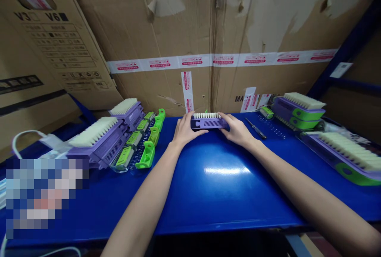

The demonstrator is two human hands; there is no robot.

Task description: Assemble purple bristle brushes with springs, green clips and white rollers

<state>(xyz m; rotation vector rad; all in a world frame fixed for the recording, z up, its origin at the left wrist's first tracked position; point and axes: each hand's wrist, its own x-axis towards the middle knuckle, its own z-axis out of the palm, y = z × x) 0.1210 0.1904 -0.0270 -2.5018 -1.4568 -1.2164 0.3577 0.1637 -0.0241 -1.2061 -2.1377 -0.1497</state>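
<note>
A purple brush head (210,123) with cream bristles facing up is held between both hands over the far middle of the blue table. My left hand (185,130) grips its left end, thumb along the near side and fingers behind. At the other end, my right hand (236,129) closes round the corner, fingers on top and thumb low. A dark patch shows on the brush's left end. Just right of my right hand lies a screwdriver (256,129) with a thin shaft. Small metal springs (272,127) are scattered beside it.
Stacked purple brush heads (101,146) stand left, beside green-and-grey blocks (125,156) and bright green brackets (147,156). Assembled purple-and-green brushes (300,110) lie right, another brush (348,158) nearer. Cardboard (166,86) walls the back of the blue table (220,197). A white cable (18,140) runs at left.
</note>
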